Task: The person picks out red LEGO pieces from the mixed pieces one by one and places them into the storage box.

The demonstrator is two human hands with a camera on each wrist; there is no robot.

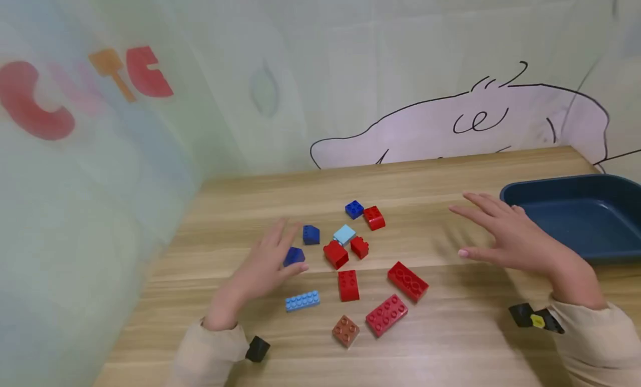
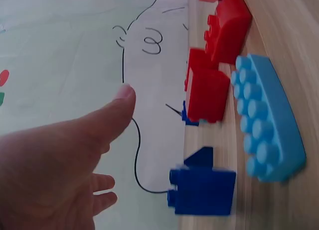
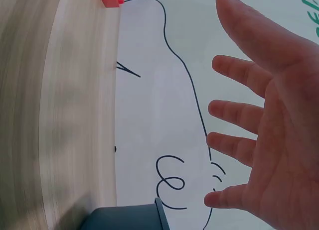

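Note:
My left hand point(image 1: 262, 267) hovers with straight fingers over the left side of the brick group, holding nothing. Nearest to it are a dark blue sloped brick point(image 1: 294, 257), a second dark blue sloped brick point(image 1: 311, 235) and a light blue studded brick point(image 1: 302, 301). My right hand point(image 1: 511, 236) is spread in the air at the right, its palm bare in the right wrist view. Several red bricks lie between the hands, among them a long one on its side point(image 1: 408, 281) and a studded one point(image 1: 386, 315). A brown square brick point(image 1: 345, 331) lies in front.
A dark blue tray point(image 1: 556, 182) stands at the right of the wooden table point(image 1: 440, 353), just beyond my right hand. Farther back lie a small blue brick point(image 1: 354, 209), a curved red brick point(image 1: 374, 218) and a pale blue brick point(image 1: 344, 235). A printed cloth point(image 1: 380, 58) hangs behind.

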